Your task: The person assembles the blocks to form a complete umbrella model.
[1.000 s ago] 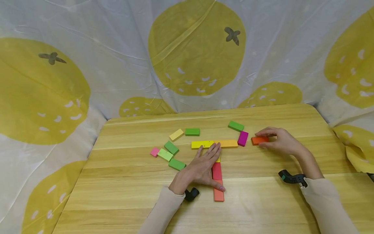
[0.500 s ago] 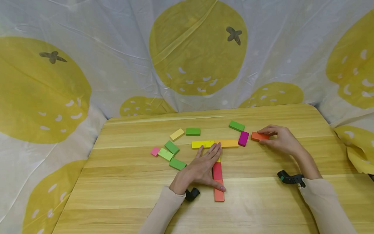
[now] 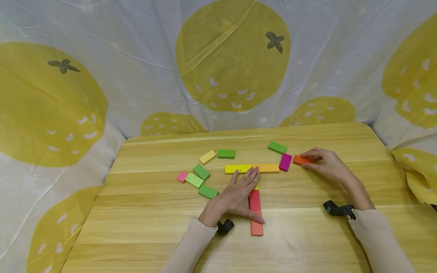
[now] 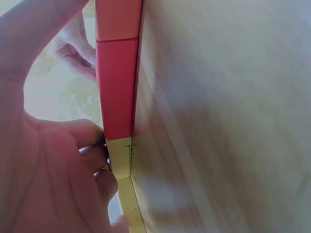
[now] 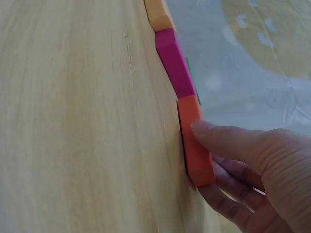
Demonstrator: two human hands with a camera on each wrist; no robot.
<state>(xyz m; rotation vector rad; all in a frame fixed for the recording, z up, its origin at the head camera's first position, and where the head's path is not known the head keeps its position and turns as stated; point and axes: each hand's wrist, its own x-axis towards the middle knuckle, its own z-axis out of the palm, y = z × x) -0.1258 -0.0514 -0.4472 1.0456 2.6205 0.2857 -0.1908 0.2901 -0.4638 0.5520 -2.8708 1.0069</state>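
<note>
Setting appears to be a makeshift recording corner rather than a furnished room: a light wooden desk (image 3: 307, 235) fills the lower frame, enclosed behind and at both sides by a draped lemon-print sheet (image 3: 136, 76).

A: The head camera looks forward and down over the whole table (image 3: 143, 231) from the near side.

B: Both wrist cameras sit close, skimming the tabletop; the right wrist view shares the magenta block (image 5: 174, 63) with the head view.

**Painted wood on varnished wood**

The counter (image 3: 307, 235) is pale wood with a smooth, slightly glossy grain. The orange block (image 3: 302, 159) and magenta block (image 3: 285, 162) look like matt painted wood. At the top of the frame hangs a thin, creased, faintly shiny cloth backdrop (image 3: 136, 57).
</note>
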